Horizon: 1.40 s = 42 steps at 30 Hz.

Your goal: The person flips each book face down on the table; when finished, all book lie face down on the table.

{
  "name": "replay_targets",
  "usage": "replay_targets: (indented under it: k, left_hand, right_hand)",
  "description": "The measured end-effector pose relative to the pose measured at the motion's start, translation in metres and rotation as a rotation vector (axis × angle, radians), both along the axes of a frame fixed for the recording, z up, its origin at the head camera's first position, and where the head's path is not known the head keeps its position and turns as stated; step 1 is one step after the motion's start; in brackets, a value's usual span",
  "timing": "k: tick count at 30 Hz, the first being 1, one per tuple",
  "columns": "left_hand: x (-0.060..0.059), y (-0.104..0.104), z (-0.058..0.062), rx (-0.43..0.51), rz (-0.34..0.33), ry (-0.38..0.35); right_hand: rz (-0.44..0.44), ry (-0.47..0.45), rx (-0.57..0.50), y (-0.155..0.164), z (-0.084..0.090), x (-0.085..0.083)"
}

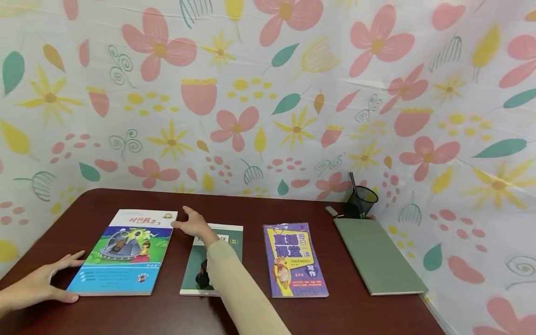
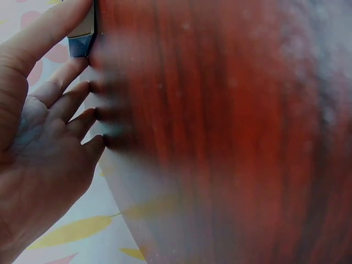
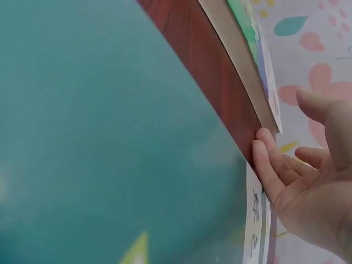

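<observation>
A thick book (image 1: 125, 251) with a blue, green and white cartoon cover lies on the left of the table. My left hand (image 1: 48, 284) is at its lower left corner, thumb and fingers spread along the edge. In the left wrist view, the thumb overlaps a small piece of the book (image 2: 81, 45), fingertips low by the table. Near the upper right edge of the book, my right hand (image 1: 196, 224) reaches out with extended fingers, over the top of a teal book (image 1: 192, 274). The right wrist view puts its fingertips right at the thick book's corner (image 3: 267, 118).
Right of the teal book lie a purple book (image 1: 295, 260) and a green notebook (image 1: 378, 256). Behind them stand a black mesh pen holder (image 1: 362, 200) and a small grey object (image 1: 331, 211). Flower-patterned cloth (image 1: 234, 172) borders the dark red table (image 1: 251, 209).
</observation>
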<state>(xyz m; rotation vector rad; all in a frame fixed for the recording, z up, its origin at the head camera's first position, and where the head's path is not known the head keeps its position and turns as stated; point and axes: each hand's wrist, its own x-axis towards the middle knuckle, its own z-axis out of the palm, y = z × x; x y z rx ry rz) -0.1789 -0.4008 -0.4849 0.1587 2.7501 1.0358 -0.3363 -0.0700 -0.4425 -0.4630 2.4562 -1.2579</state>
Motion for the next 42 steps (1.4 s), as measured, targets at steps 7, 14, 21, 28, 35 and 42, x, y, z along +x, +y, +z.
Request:
replay_targets:
  k: [7, 14, 21, 28, 35, 42]
  left_hand:
    - [0.002, 0.004, -0.008, 0.093, -0.042, 0.047]
    - [0.006, 0.004, 0.003, 0.043, -0.073, 0.052]
    - [-0.005, 0.015, 0.013, 0.422, -0.194, -0.152]
    - [-0.001, 0.016, 0.018, 0.416, -0.033, -0.242]
    - [-0.009, 0.034, 0.034, 0.383, 0.140, -0.252]
    - [-0.008, 0.037, 0.040, 0.492, 0.178, -0.216]
  right_hand:
    - [-0.051, -0.031, -0.022, -0.004, -0.009, 0.000]
    - [-0.085, -0.151, -0.280, -0.002, -0.016, -0.006]
    - [-0.093, -0.195, -0.293, 0.021, -0.027, -0.013]
    - [-0.065, -0.302, -0.365, 0.020, -0.026, -0.023]
    - [-0.124, -0.285, -0.396, 0.016, -0.019, -0.032]
    - [-0.218, -0.274, -0.420, 0.008, -0.019, -0.030]
